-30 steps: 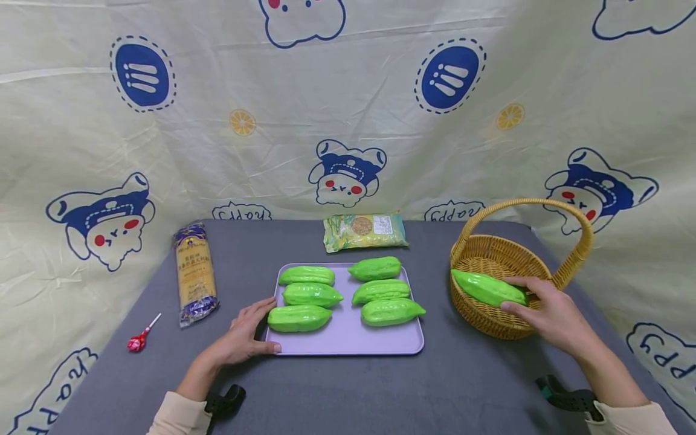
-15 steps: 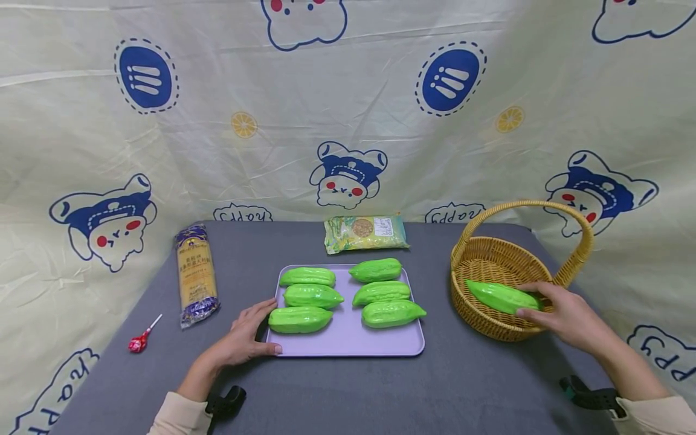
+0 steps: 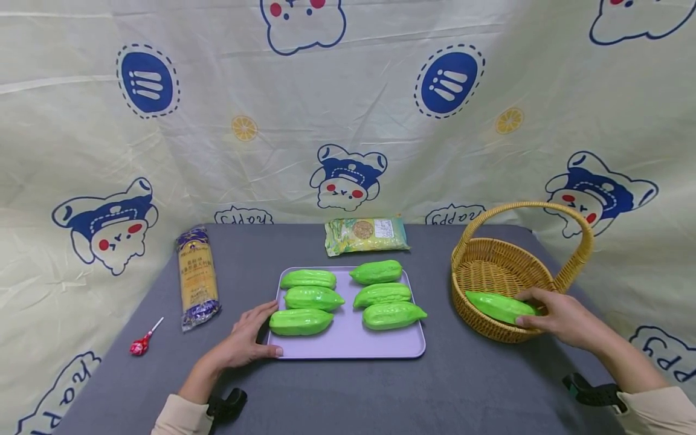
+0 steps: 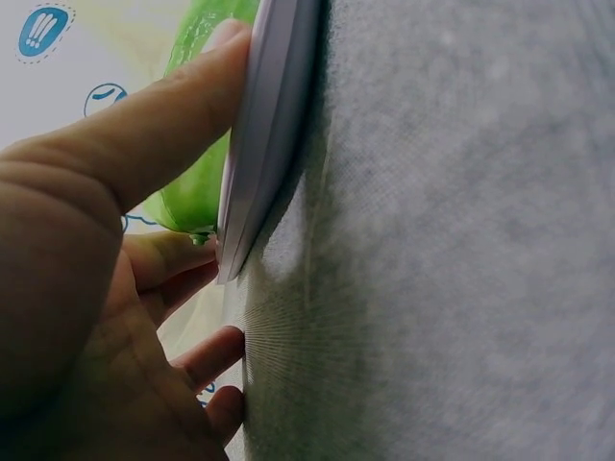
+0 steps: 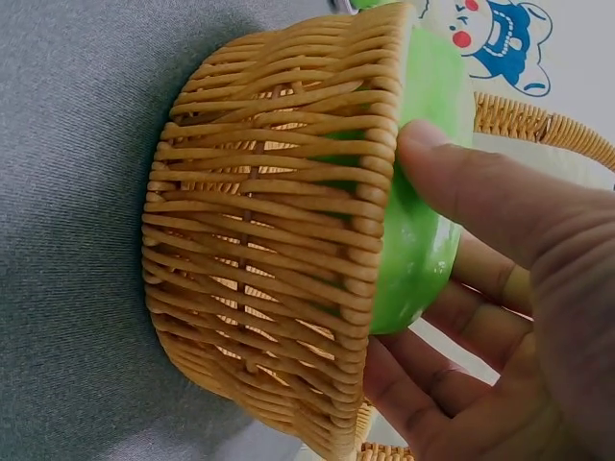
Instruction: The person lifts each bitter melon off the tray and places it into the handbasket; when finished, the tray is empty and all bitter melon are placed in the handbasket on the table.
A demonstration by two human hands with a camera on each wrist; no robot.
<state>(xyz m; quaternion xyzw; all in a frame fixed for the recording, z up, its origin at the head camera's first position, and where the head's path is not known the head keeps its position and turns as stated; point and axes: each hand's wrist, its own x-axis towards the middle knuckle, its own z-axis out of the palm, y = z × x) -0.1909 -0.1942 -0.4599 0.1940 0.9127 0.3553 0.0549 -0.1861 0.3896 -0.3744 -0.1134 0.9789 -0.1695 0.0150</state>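
My right hand grips a glossy green, ridged bitter melon low inside the wicker basket. Its thumb lies along the near side in the right wrist view, while the basket wall partly hides the melon. At the left end of the lilac tray, my left hand rests its thumb on the front corner and its fingers against the left edge. Two columns of similar bitter melons lie on that tray. One melon shows behind the left thumb in the left wrist view.
A pasta packet lies at the back left, with a red lollipop in front of it. Behind the tray is a green-yellow packet. The basket's tall handle arches over its opening. A printed cloth hangs behind the grey table.
The right hand has moved slightly right and down with the bitter melon, which sits lower in the basket now. My left hand stays at the tray; the view has shifted slightly.
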